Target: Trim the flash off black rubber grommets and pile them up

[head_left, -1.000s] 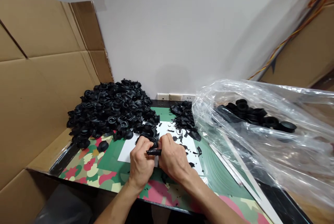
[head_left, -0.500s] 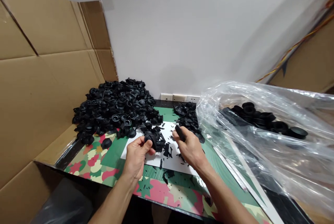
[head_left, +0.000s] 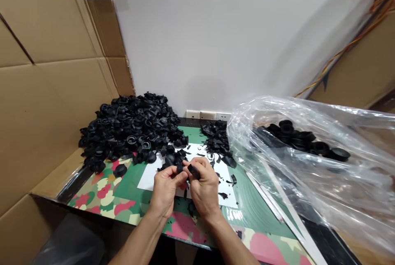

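My left hand (head_left: 168,187) is closed, its thumb and fingers pinching a small ribbed black rubber part (head_left: 180,168). Against it, my right hand (head_left: 204,182) is closed round a short black bar-shaped piece (head_left: 194,171); whether this is a tool handle I cannot make out. The fingertips of both hands meet over a white sheet (head_left: 148,178), hiding where the two pieces touch. Just beyond the fingers, several more black rubber parts (head_left: 170,159) lie on the sheet.
A large heap of black rubber parts (head_left: 132,121) stands at the left beside a cardboard panel (head_left: 61,92). Black scraps (head_left: 217,135) are piled by the wall sockets (head_left: 208,115). On the right, a clear plastic bag (head_left: 308,187) holds round black parts (head_left: 298,137).
My right hand has moved left, bringing the black bar-shaped piece up to my left hand. The rubber part in my left hand is now partly covered by fingers. The view has shifted slightly.
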### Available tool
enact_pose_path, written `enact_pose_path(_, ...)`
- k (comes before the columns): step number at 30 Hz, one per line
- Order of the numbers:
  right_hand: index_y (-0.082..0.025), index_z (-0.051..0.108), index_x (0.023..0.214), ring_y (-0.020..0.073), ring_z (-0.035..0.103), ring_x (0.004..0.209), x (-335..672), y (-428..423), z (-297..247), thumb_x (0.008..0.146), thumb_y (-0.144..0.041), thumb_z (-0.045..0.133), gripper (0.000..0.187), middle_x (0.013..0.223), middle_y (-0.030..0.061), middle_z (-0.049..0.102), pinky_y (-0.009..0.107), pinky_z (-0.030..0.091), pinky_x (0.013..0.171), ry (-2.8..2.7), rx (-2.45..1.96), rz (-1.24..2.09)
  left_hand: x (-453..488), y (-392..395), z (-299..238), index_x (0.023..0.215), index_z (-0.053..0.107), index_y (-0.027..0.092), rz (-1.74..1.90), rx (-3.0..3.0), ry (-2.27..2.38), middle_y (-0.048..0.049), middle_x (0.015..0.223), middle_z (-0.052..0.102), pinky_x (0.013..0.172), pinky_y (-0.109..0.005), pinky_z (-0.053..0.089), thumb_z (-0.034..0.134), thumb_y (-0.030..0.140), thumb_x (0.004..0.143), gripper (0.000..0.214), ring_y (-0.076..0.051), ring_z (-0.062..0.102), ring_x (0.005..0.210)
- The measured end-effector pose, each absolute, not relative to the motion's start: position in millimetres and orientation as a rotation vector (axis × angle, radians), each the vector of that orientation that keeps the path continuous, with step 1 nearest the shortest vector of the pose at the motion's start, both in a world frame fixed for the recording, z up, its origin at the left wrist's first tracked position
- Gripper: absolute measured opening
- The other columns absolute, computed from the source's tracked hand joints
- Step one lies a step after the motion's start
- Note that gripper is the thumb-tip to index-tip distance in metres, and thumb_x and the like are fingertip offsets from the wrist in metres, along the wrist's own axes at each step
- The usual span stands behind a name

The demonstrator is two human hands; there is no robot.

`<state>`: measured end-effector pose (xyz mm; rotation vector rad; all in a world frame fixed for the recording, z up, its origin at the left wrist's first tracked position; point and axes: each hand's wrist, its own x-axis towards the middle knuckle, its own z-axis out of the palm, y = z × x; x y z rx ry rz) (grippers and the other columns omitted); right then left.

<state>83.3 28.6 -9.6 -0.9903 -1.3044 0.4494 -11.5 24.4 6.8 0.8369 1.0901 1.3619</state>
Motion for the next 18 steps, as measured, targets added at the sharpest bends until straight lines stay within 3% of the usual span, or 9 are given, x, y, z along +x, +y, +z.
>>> enact_pose_path(3, -0.019, 0.067, 0.083, 0.0137, 0.057, 0.064, 83.1, 29.9, -11.1, 0.078, -0.006, 0.047, 0.025, 0.073, 0.0016, 0.057, 0.023, 0.045, 0.055, -1.382, -1.000, 0.290, -8.5, 23.1, 8.6, 0.051, 0.059, 0.012, 1.404, 0.845, 1.067, 0.0037, 0.047, 0.051, 0.049, -0.019, 0.033, 0.086, 0.032, 0.046, 0.033, -0.007, 0.042, 0.048)
enact_pose_path(8, -0.019, 0.057, 0.070, 0.0146, 0.054, 0.059, 79.2, 35.8, -6.4, 0.080, -0.012, 0.043, 0.019, 0.067, 0.0028, 0.057, 0.024, 0.040, 0.053, -1.425, -1.079, 0.128, -5.2, 24.2, 2.1, 0.054, 0.058, 0.013, 1.475, 0.888, 1.040, 0.0036, 0.052, 0.049, 0.050, -0.020, 0.031, 0.078, 0.029, 0.056, 0.026, -0.009, 0.041, 0.053)
enact_pose_path(13, -0.022, 0.045, 0.058, 0.0148, 0.045, 0.052, 76.4, 51.4, 3.8, 0.058, -0.016, 0.044, 0.006, 0.055, -0.0021, 0.050, 0.025, 0.034, 0.050, -1.421, -1.294, 0.526, -13.9, 32.6, -7.5, 0.053, 0.051, 0.017, 1.562, 1.316, 1.284, 0.0035, 0.058, 0.044, 0.050, -0.021, 0.032, 0.065, 0.024, 0.070, 0.023, -0.010, 0.038, 0.055)
enact_pose_path(18, -0.023, 0.039, 0.051, 0.0140, 0.040, 0.049, 70.8, 65.5, 8.9, 0.056, -0.023, 0.043, 0.006, 0.048, -0.0043, 0.044, 0.025, 0.029, 0.047, -1.367, -1.365, 0.724, -23.7, 39.5, -7.0, 0.054, 0.043, 0.019, 1.540, 1.624, 1.423, 0.0035, 0.059, 0.042, 0.052, -0.022, 0.033, 0.055, 0.019, 0.075, 0.025, -0.011, 0.040, 0.056)
